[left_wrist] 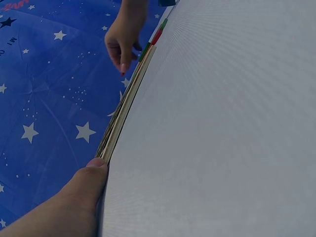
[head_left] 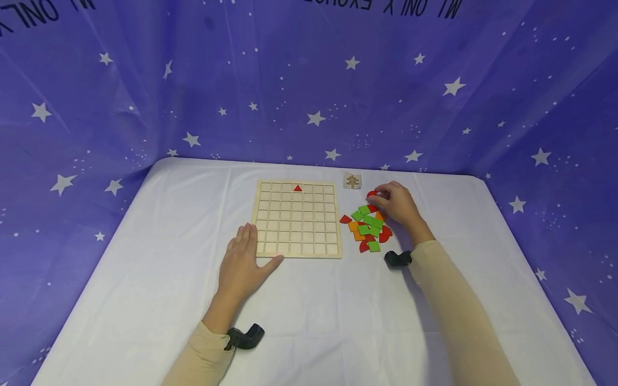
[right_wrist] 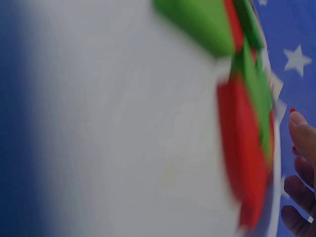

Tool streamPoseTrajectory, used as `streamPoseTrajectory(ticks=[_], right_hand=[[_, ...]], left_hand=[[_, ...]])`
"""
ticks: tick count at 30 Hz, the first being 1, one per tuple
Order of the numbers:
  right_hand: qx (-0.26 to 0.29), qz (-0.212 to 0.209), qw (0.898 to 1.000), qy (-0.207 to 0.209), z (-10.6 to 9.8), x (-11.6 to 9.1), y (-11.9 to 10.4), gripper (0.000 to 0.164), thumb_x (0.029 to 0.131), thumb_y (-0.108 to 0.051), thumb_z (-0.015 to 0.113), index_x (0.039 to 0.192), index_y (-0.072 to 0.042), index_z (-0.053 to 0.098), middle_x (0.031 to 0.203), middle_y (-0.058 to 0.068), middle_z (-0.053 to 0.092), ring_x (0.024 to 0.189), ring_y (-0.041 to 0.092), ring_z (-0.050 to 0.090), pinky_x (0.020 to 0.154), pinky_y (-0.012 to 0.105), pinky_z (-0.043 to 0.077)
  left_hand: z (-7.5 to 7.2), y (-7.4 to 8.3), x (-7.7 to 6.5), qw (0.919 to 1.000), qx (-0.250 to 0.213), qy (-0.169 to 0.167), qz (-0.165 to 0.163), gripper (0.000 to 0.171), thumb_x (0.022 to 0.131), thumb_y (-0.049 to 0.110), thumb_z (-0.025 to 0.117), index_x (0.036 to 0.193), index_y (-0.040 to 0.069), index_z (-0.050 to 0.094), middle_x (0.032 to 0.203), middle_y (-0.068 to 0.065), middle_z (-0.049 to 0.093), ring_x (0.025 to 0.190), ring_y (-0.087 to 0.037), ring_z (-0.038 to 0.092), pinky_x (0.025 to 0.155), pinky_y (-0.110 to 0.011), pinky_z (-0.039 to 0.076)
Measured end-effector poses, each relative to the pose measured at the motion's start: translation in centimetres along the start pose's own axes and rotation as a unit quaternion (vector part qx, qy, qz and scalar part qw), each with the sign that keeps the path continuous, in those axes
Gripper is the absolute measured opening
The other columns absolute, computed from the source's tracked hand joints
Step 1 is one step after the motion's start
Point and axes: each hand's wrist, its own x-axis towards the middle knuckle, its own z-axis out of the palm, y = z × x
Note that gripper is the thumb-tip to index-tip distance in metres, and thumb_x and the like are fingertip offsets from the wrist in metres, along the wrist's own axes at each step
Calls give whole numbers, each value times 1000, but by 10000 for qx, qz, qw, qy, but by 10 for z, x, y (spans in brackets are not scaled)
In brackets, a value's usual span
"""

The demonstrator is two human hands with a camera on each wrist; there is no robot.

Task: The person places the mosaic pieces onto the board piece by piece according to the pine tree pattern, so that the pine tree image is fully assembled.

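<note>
A square wooden grid board (head_left: pixel 298 222) lies on the white cloth, with one red triangle piece (head_left: pixel 298 188) in its top row. My left hand (head_left: pixel 243 262) rests at the board's lower left corner, fingers straight along the left side and thumb at the front edge. In the left wrist view, that thumb (left_wrist: pixel 86 185) touches the board's edge (left_wrist: pixel 129 101). My right hand (head_left: pixel 398 203) pinches a red round-edged piece (head_left: pixel 371 194) between thumb and fingertips, above the far side of a loose pile. A red bit of it shows at the thumb tip (right_wrist: pixel 298 121) in the right wrist view.
Right of the board lies the pile of flat green pieces (head_left: pixel 373 221), orange pieces (head_left: pixel 354 227) and red pieces (head_left: pixel 384 236), some overlapping. A small pattern card (head_left: pixel 352 180) lies behind it. Purple starry cloth (head_left: pixel 314 96) hangs behind the table.
</note>
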Motion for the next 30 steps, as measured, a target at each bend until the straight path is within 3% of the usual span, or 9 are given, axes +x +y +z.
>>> streamPoseTrajectory(ticks=[10,21,30], right_hand=[[-7,-534,9985,69,16,11,-59,40,89,-40,74,117,-11,72,100,5,61,91,24,55,78,37,50],[-125,-1262,9912,-388,45,21,-123,37,90,-43,71,116,-16,72,100,-1,63,88,18,57,78,36,49],[-345,-1601,9833,-798,75,24,-159,38,90,-42,72,115,-15,73,100,-2,63,86,15,57,74,33,50]], left_hand=[[2,-1,1,10000,21,37,17,110,85,73,55,156,-2,19,164,-20,20,154,-35,16,125,-50,17],[2,-1,1,10000,-3,-9,4,111,85,75,54,156,-2,19,165,-19,19,154,-35,15,125,-50,17],[0,0,1,10000,35,1,33,111,85,75,54,156,-3,19,164,-20,20,154,-35,16,124,-51,18]])
